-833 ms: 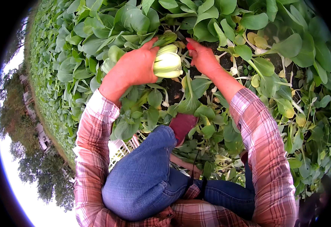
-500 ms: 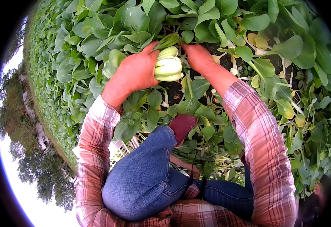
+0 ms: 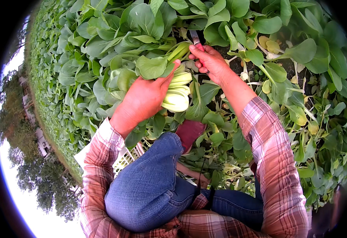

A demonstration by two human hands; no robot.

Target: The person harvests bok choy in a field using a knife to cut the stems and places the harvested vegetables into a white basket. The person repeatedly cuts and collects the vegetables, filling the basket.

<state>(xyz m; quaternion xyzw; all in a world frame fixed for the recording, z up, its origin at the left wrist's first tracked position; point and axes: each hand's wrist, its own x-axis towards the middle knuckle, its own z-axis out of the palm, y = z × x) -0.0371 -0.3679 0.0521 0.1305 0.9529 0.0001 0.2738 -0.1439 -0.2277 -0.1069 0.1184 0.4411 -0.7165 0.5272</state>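
My left hand (image 3: 145, 98) is closed around several heads of bok choy (image 3: 176, 95), their pale, thick bases facing right and their leaves partly hidden behind the hand. Above my thumb lies another bok choy plant (image 3: 178, 51), its green stalks reaching toward my right fingertips. My right hand (image 3: 212, 66) is wrapped around a small knife (image 3: 196, 38) with a red handle, its blade pointing away from me. The right thumb and fingers are at the cut-end side of those stalks; I cannot tell whether they touch them.
Dense bok choy (image 3: 82, 51) fills the far and left side. On the right, cut stubs and yellowed leaves (image 3: 274, 45) lie on dark soil. A white plastic crate (image 3: 126, 159) stands beside my bent left knee (image 3: 145, 178). A dark red shoe (image 3: 190, 133) is below my hands.
My right hand has risen out of the leaves, and the knife now shows. My left hand has shifted slightly nearer with the bunch, and a further plant now lies over it.
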